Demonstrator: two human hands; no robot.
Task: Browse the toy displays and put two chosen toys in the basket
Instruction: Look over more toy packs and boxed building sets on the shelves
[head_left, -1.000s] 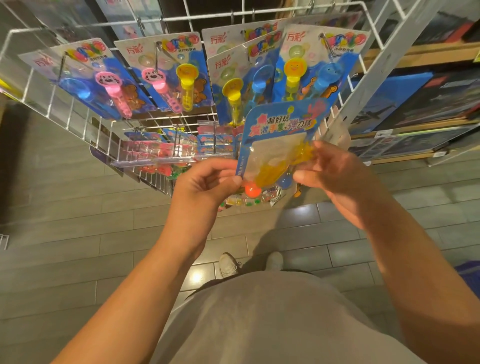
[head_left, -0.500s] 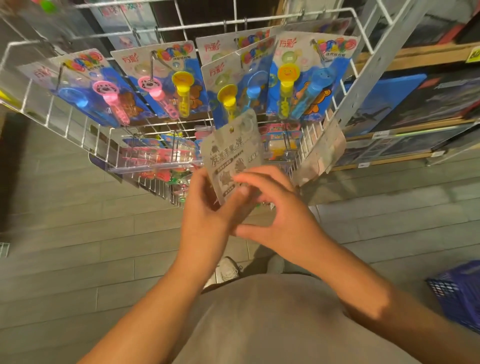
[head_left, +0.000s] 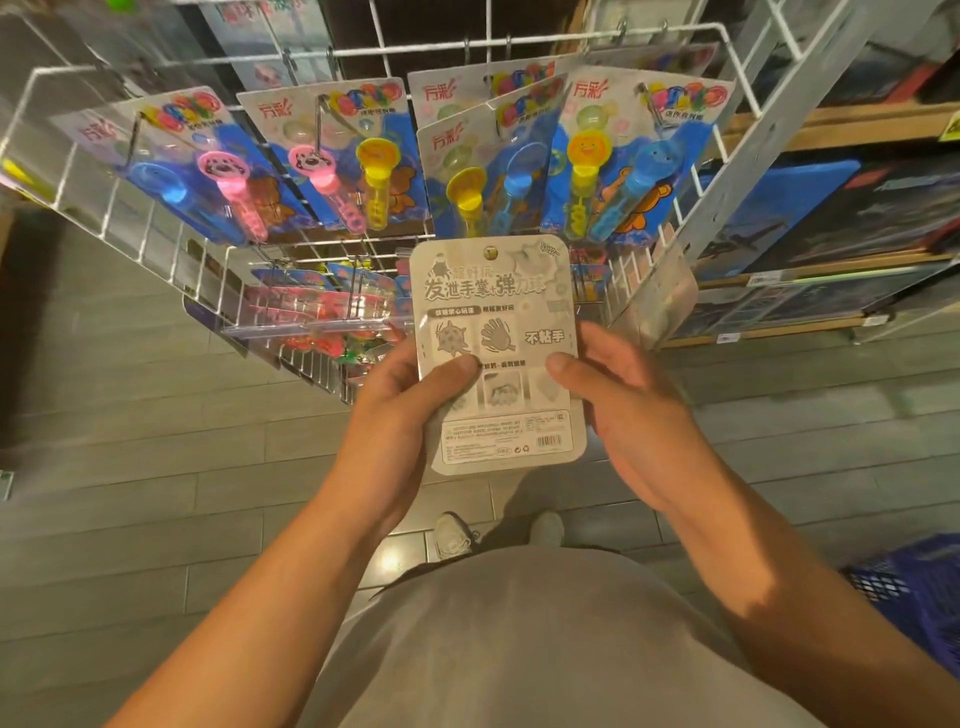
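Head view: one toy card (head_left: 498, 353) held upright, printed back toward the camera, between left hand (head_left: 395, 415) and right hand (head_left: 628, 410), in front of the wire rack (head_left: 104, 208). Left thumb lying across the card's lower left face, other fingers hidden behind; right thumb pressing the right face, fingers wrapped behind the edge. Both hands closed on the card, neither free.

Likely light and thin: stiff cardboard backing, probably a plastic blister with the soft toy on the hidden front. Edges the best place to hold, as now; pinching by the flat card safer than squeezing the blister. Glossy surface, somewhat slippery; bending possible if gripped by one corner.

Count: one card in hand; roughly six bubble-wand cards (head_left: 634, 171) hanging on the upper rack row, more packs below, number unclear. One blue basket (head_left: 909, 597), at lower right, well apart from the card, contents not visible.
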